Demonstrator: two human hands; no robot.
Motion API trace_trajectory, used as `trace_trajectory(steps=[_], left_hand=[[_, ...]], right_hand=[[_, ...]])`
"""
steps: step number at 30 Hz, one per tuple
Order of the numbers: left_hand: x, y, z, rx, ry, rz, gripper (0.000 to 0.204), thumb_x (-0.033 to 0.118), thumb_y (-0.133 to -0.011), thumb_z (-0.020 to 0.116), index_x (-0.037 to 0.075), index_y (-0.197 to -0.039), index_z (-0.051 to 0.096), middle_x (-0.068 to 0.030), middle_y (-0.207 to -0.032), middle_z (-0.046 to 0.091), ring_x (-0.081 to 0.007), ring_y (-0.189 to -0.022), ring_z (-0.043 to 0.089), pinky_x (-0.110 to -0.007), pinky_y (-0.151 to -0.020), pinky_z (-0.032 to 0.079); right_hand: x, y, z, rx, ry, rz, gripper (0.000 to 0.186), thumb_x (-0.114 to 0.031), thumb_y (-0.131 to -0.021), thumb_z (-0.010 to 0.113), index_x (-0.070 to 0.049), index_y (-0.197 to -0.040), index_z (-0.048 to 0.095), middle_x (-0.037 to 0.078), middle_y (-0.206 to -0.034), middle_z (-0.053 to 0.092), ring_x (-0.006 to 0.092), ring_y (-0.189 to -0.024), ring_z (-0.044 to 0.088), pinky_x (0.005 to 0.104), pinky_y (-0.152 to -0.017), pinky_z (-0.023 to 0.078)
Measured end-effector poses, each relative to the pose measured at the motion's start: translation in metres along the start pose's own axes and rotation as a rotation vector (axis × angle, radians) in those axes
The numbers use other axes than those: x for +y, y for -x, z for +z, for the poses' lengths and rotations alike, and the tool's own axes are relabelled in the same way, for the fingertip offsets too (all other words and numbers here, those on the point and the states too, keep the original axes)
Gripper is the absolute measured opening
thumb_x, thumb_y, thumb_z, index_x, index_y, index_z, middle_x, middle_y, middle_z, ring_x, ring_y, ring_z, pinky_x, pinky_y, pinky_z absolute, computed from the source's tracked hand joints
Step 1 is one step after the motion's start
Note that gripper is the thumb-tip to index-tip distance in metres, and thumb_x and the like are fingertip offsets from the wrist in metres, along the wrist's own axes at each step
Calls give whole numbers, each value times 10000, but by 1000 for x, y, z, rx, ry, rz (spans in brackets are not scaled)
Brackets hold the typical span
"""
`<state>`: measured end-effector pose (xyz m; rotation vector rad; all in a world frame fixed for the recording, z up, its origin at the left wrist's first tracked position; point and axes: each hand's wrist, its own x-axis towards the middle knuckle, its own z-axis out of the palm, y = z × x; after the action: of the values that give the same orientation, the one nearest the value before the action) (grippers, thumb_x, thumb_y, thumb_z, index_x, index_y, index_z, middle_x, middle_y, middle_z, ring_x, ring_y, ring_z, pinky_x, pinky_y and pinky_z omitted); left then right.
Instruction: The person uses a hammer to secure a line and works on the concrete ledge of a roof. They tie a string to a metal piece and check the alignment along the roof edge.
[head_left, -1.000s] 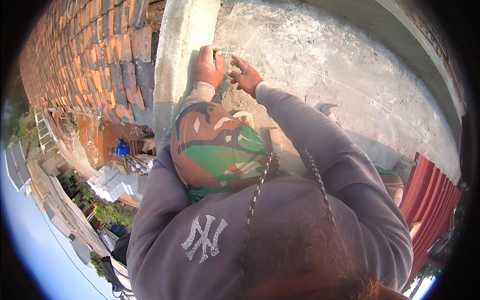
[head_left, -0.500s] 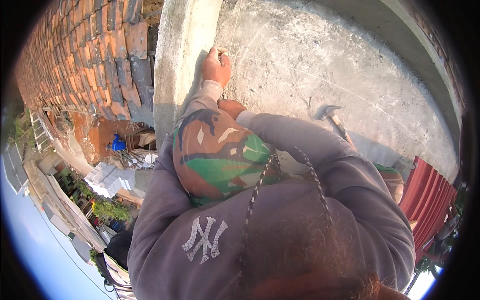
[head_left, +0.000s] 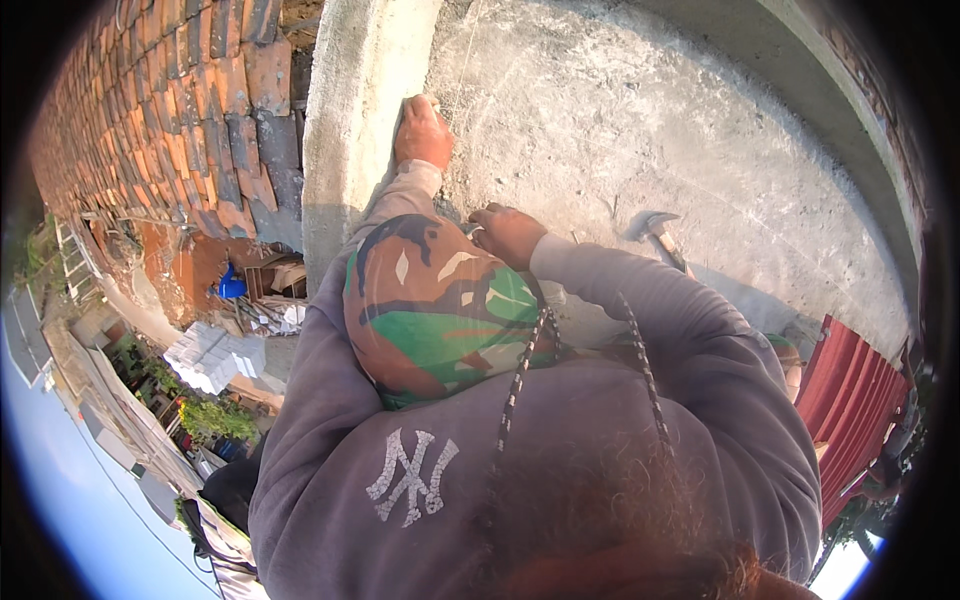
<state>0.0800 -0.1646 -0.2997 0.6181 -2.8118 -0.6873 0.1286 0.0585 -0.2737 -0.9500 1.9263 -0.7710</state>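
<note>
My left hand (head_left: pixel 423 135) is closed against the foot of a raised concrete ledge (head_left: pixel 340 130). What its fingers hold, if anything, is too small to make out. Nearer to me, my right hand (head_left: pixel 511 236) is held beside my bent knee (head_left: pixel 435 300) in camouflage cloth. Its fingers are curled, with a small pale bit showing at the tips that I cannot name. A hammer (head_left: pixel 660 232) lies on the rough concrete slab (head_left: pixel 620 120), right of my right hand and apart from it. A faint thin line (head_left: pixel 462 70) runs across the slab beyond my left hand.
Left of the ledge is a tiled roof (head_left: pixel 190 110), with a drop to ground where pale blocks (head_left: pixel 212 357) are stacked and a blue shape (head_left: pixel 231 283) shows. A curved concrete wall (head_left: pixel 850 150) bounds the slab at right. Red corrugated sheeting (head_left: pixel 850 405) stands at lower right.
My right hand has moved right and out from behind my left forearm. My left hand has turned slightly and stays by the ledge. The white string across the slab shows much less now.
</note>
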Motion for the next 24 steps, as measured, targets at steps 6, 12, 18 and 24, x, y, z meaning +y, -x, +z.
trace_trajectory(steps=[6,12,18,24], left_hand=[[4,-1,7,-3,-74,-39,217,108,-988,584,46,-1175,493,-220,-1116,645,-436,-987,685,-508,-831,571],[-7,-3,24,-20,-131,-88,224,118,-987,586,31,-1166,483,-240,-1100,671,-438,-966,698,-516,-816,578],[-11,1,33,-14,-177,-197,262,148,-976,610,35,-1177,485,-232,-1102,692,-424,-979,715,-509,-821,589],[-3,8,32,103,-66,-194,206,145,-978,606,78,-1167,554,-187,-1101,718,-408,-989,716,-500,-818,579]], right_hand=[[56,91,-101,-190,278,253,397,-323,-1040,559,-47,-1309,652,220,-1237,686,418,-1153,662,499,-1016,511],[177,160,-117,-278,386,392,367,-294,-981,610,3,-1167,721,256,-1162,730,455,-1101,692,513,-983,536],[147,196,-142,-356,500,824,406,-325,-973,576,-5,-1170,728,255,-1189,732,434,-1137,696,486,-985,544],[135,196,-144,77,329,564,359,-343,-977,610,-33,-1137,693,219,-1137,717,416,-1085,682,495,-951,533]])
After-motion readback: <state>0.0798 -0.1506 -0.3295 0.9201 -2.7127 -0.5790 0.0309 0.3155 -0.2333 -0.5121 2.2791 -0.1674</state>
